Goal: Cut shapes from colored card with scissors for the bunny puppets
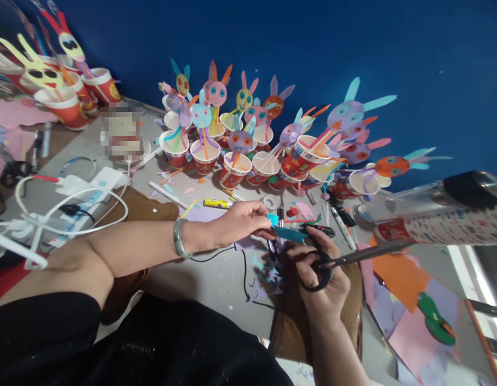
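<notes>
Lt-blue paper [274,220] is pinched in L hand [242,222], scissors [355,257] looped on R hand [334,281], teal strip [290,234] betw. fingertips; blades best angled clear of paper.

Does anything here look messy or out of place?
A little. Pale blue paper scraps lie scattered beside the right hand, looking like offcuts. One red cup sits higher than the neighbouring cups, seemingly propped up. The scissors, looped on the right hand, oddly point away from the teal strip.
</notes>
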A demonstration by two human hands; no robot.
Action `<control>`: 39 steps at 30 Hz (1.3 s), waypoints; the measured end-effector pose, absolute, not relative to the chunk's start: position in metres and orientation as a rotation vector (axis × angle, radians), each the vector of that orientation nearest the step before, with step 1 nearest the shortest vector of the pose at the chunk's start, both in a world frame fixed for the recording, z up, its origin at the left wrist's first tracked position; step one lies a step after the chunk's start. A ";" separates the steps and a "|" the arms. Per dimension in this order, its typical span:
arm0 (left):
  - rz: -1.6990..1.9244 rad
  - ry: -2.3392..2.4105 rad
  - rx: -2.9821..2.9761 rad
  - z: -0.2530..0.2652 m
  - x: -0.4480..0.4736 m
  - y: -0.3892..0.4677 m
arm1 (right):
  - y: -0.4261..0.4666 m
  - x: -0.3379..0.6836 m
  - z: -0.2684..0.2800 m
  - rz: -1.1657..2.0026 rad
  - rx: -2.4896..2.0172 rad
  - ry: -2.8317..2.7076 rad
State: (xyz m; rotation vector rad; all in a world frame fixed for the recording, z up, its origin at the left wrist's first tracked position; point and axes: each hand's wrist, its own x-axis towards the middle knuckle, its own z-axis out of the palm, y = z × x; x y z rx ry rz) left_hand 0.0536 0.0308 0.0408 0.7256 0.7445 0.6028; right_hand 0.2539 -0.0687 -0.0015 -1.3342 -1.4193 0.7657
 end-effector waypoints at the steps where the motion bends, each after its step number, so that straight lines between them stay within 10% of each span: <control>1: 0.584 0.749 0.706 0.040 0.054 0.031 | -0.069 0.254 -0.002 0.788 -1.351 -1.423; 21: 0.045 0.784 1.302 0.006 0.053 0.029 | -0.062 0.245 0.002 0.780 -1.434 -1.416; 39: 0.286 0.717 1.235 0.029 0.050 0.023 | -0.064 0.246 0.001 0.746 -1.409 -1.300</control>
